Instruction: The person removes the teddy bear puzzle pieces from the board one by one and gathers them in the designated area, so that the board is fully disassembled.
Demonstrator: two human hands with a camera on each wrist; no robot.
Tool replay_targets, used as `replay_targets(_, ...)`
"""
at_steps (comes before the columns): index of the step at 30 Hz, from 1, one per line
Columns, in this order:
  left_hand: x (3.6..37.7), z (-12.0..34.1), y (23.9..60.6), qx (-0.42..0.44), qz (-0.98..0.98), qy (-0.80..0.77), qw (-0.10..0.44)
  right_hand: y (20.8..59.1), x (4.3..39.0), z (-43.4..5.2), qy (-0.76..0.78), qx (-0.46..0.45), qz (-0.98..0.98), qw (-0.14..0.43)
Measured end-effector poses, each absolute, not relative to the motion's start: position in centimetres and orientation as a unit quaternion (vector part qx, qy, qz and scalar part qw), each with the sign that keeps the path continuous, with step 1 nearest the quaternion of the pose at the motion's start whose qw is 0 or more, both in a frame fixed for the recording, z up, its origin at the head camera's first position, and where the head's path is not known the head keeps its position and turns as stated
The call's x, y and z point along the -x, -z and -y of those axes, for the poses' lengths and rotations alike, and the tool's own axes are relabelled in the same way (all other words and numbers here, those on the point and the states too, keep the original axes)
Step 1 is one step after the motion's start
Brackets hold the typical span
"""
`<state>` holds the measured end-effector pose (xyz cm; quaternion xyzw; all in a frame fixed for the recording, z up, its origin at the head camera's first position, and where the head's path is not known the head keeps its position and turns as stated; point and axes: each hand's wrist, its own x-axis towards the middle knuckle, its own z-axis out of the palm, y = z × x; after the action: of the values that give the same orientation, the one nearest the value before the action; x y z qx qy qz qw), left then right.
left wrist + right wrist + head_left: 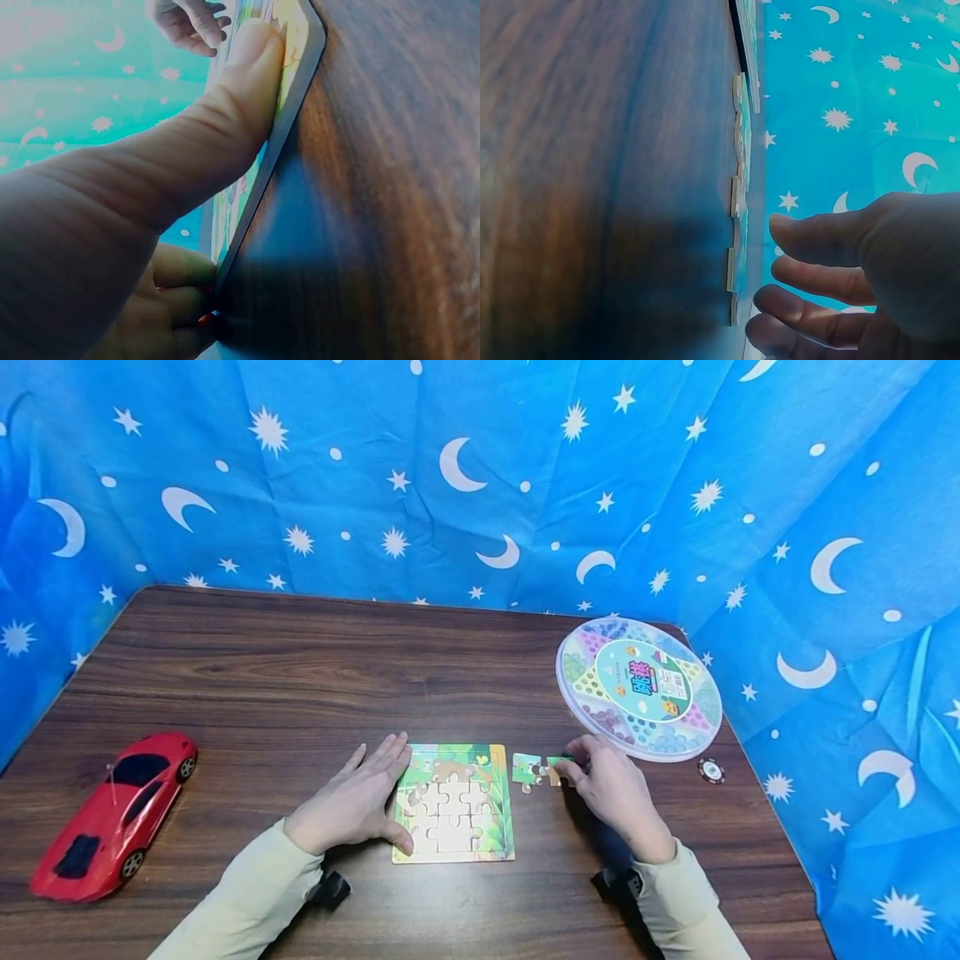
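Observation:
A square jigsaw board [453,802] with a green picture lies on the brown table [300,677], near the front edge. My left hand [378,793] lies flat against the board's left side, fingers straight, thumb [247,67] pressing on the lower left corner of the board [292,97]. Two loose jigsaw pieces [536,769] lie just right of the board. My right hand [592,772] rests beside them, its fingertips touching the right-hand piece. In the right wrist view the fingers [810,244] are loosely extended next to the pieces [739,195], curled round nothing.
A red toy car [112,814] sits at the front left. A round clear box of coloured beads [639,687] stands at the right, with a small chip [711,770] beside it. Blue star-and-moon cloth [480,485] hangs behind and around the table.

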<state>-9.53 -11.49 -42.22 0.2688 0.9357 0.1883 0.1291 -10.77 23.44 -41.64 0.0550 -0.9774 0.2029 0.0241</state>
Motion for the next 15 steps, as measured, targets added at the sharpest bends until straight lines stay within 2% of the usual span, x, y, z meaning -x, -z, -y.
replay_targets(15,9.5,11.5,42.2,-0.27,-0.936,-0.187,0.127,41.4,10.7,-22.2,-0.203,-0.09,0.973,0.057)
